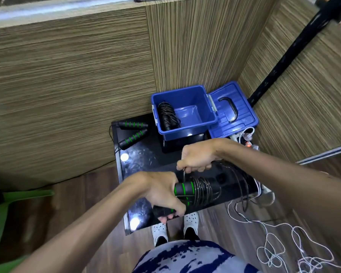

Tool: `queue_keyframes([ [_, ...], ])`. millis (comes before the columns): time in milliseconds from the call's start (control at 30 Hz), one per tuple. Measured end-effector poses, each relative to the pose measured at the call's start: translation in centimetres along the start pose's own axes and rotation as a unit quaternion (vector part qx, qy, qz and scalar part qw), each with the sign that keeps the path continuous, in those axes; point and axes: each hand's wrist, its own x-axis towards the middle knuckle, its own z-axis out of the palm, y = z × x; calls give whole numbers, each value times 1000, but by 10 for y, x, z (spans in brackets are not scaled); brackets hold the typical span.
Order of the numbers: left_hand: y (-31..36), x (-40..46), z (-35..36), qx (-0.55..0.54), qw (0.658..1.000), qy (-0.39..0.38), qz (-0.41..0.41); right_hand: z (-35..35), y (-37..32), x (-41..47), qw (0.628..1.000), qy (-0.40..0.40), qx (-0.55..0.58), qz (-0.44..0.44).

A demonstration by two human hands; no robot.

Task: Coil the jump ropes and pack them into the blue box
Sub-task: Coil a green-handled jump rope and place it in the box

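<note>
Black jump rope with green-striped foam handles (193,191) sat over glossy black table (146,154), handles clenched in my left hand (161,196). Right hand (197,159) pinched thin cord, wrapping. I judged: keep turns tight, tuck tail, then open blue plastic box (193,131).

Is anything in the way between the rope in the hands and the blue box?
Nothing visible blocks it. The blue box is open, its lid lying off to the right. One coiled rope sits inside on its left; the rest is free. The bundle could go straight in.
</note>
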Motion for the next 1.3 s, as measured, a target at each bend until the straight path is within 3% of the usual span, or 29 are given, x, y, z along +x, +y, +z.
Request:
queue_keyframes([
  [100,-5,14,4,-37,997,7,-61,5,-22,-1,999,-21,1,31],
  [233,-20,25,-3,-191,976,88,-55,22,-29,1,986,167,-16,-5],
  [367,-23,22,-12,-330,932,150,-14,30,-21,-1,940,333,30,-63],
  [433,-26,17,-22,-411,892,189,15,32,-12,-3,913,390,54,-107],
  [500,-30,9,-31,-440,872,208,45,34,-1,-3,896,401,75,-176],
  [567,-30,3,-33,-448,869,193,82,40,12,3,890,366,142,-231],
  [700,-20,-5,-25,-447,871,149,139,51,30,13,867,183,379,-268],
  [867,-28,-17,-25,-432,873,93,209,47,57,13,881,59,399,-249],
  [967,-34,-18,-22,-401,890,37,212,40,64,19,890,-31,403,-210],
  [1033,-31,-19,-19,-349,918,-21,189,29,62,23,911,-98,362,-170],
  [1167,-16,-19,-14,-194,971,-96,96,4,41,27,978,-122,145,-83],
  [1300,-1,-10,-7,-105,990,-90,-7,-7,-2,30,983,-172,-29,58],
])
